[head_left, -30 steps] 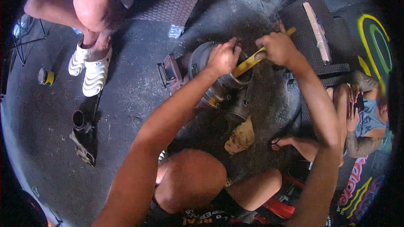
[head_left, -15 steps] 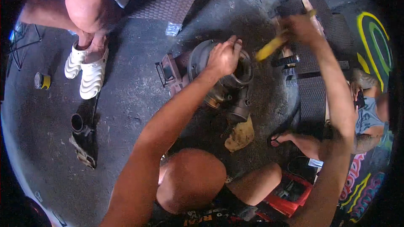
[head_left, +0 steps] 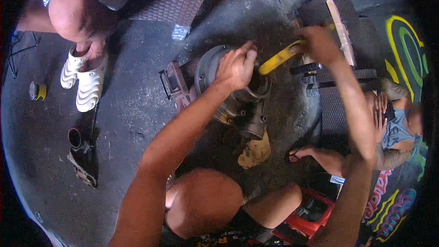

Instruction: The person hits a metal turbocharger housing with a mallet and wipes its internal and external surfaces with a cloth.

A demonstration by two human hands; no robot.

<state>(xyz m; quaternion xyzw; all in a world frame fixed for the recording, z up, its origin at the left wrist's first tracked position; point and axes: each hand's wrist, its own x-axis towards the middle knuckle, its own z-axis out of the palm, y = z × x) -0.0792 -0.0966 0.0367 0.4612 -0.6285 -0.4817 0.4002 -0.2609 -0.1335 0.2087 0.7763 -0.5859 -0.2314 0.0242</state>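
A large round metal housing, grey and flanged like a turbocharger, rests on the dark floor in front of me. My left hand grips the upper side of its round opening, thumb and fingers over the rim. To the right of it, my right hand is closed round a long yellow bar-shaped tool. The tool's near end is at the edge of the opening, and whether it touches the metal I cannot tell. Below the housing lies a stained tan rag or piece of card.
A brownish block-shaped part adjoins the housing's left. Further left are a black pipe-like part and a small can. A person in white clogs sits front left; another person sits right. A red case stands by my knee.
The yellow tool has come left and slightly down toward the housing's opening, and my right hand is less blurred. My left hand keeps its hold. The whole view has shifted slightly.
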